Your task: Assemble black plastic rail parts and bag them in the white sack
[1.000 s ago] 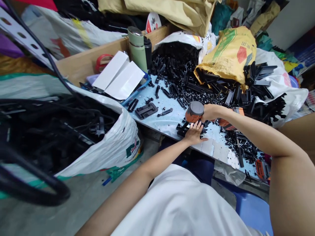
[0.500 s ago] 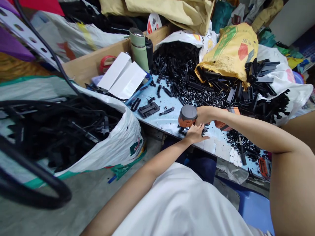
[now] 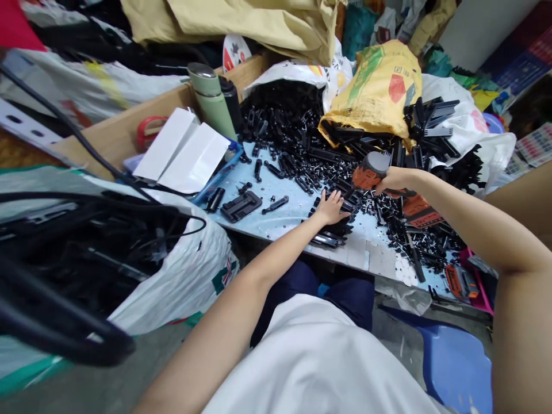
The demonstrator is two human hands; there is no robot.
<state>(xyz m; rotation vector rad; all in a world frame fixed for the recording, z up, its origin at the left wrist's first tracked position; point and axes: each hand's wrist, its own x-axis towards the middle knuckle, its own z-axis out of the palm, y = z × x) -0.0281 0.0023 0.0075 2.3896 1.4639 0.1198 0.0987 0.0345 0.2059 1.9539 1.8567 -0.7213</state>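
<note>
My right hand is wrapped round the handle of an orange and black cordless drill, held above the loose black parts, its battery end to the right. My left hand lies with fingers spread over black plastic parts near the table's front edge. Just below that hand sits a dark, shiny clump of parts; its exact shape is partly hidden. Left of it on the blue table top are a black lever-like piece and a black blocky fixture.
A heap of small black parts and screws spreads behind my hands. A yellow sack spills pieces at the back. Green flask and white card box stand at left. A large white sack and a spare battery flank the table.
The drill in my right hand has moved right and away from the parts under my left hand. My left hand has shifted forward, with fingers more spread, uncovering dark parts. The view has shifted.
</note>
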